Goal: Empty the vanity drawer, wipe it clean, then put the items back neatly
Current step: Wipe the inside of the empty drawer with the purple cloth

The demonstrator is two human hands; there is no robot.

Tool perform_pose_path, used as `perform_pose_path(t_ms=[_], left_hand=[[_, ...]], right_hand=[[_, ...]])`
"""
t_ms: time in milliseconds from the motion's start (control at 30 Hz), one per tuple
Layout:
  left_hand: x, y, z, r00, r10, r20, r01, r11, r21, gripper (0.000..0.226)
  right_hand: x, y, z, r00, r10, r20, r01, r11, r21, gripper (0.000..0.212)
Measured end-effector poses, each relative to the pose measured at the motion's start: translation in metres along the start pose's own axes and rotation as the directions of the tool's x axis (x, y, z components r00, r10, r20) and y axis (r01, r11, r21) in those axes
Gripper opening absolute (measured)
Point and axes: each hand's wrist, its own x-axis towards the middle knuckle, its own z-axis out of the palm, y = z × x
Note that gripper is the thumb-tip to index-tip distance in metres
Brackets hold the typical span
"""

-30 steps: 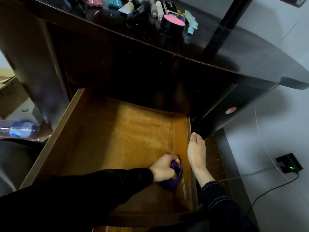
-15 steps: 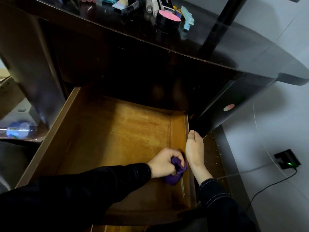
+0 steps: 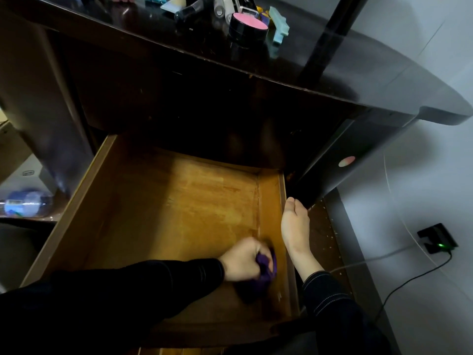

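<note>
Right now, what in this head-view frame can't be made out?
Head view:
Purple cloth: motion-blurred, mostly inside the left hand's grip.
Cosmetics on the vanity top: cut off by the top edge.
Drawer back: lost in shadow under the vanity.
Bottle at left: blurred, label unreadable.
</note>
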Motion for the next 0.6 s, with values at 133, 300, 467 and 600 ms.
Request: perform_pose_path(t_ms=[133, 300, 467, 600], left_hand=[[0.052, -0.009, -0.040, 0.930, -0.023, -0.366, 0.057, 0.995, 0.083, 0.026], [0.101, -0.030, -0.072, 0.894, 0.037, -0.446, 0.271, 0.748, 0.606, 0.020], [0.081, -0.033, -0.047, 0.942, 0.075, -0.328, 0.207, 0.640, 0.740, 0.031], [0.029, -0.028, -0.024, 0.995, 0.072, -0.075, 0.014, 0.627, 0.779, 0.025]], right_hand=[[0.001, 0.002, 0.000, 1.000, -0.001, 0.001, 0.001, 1.000, 0.004, 0.051], [0.003, 0.003, 0.000, 1.000, 0.007, 0.013, -0.007, 1.000, 0.021, 0.050], [0.004, 0.006, 0.001, 1.000, -0.008, 0.007, 0.008, 1.000, 0.008, 0.050], [0.005, 0.005, 0.002, 0.999, -0.040, -0.009, 0.040, 0.999, -0.013, 0.047]])
